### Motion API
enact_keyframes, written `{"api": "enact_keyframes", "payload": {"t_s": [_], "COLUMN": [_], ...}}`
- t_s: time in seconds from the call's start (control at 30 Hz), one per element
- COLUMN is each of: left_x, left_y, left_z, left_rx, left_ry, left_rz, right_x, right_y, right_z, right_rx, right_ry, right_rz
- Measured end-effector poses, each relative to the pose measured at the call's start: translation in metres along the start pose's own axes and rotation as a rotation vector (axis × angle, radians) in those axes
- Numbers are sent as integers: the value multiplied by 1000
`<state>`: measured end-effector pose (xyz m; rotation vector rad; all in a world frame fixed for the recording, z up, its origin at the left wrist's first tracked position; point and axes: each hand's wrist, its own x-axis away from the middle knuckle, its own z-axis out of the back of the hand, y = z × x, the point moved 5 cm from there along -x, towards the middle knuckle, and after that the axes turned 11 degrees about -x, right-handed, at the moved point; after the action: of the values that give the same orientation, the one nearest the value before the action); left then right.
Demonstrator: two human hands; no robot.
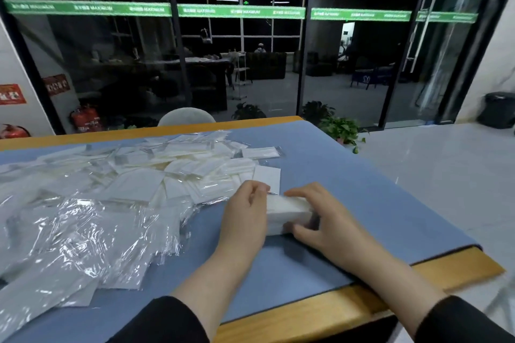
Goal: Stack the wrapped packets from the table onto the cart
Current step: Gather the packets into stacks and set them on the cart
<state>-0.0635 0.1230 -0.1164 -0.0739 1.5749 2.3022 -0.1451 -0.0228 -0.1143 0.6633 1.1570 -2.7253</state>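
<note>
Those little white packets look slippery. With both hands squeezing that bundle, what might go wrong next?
1. The bundle of packets is held only from its sides by the left hand and right hand; lifted like this, middle packets might slide out.
2. The loose pile lies right beside the left hand, so a careless lift may drag or scatter neighbours.
3. No cart is in view, so the carry could be awkward.

Black long sleeves pushed up — forearms bare; no gloves.
</note>
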Motion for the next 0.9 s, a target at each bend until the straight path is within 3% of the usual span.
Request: {"api": "enact_keyframes", "payload": {"t_s": [0.2, 0.27, 0.37, 0.77, 0.9], "left_x": [12, 20, 30, 123, 154], "left_y": [9, 17, 47, 209, 267], "left_z": [15, 17, 12, -152, -199], "left_rx": [199, 93, -50, 189, 200], "left_ry": [-133, -279, -373, -718, -846], "left_rz": [-2, -71, -165, -488, -609], "right_x": [2, 12, 36, 196, 236], "right_y": [-7, -18, -45, -78, -88], "right_z": [10, 28, 63, 260, 326], "right_rx": [-5, -6, 28, 170, 289], "right_ry": [16, 58, 88, 369, 257], "right_rz": [-34, -24, -41, -392, -587]}}
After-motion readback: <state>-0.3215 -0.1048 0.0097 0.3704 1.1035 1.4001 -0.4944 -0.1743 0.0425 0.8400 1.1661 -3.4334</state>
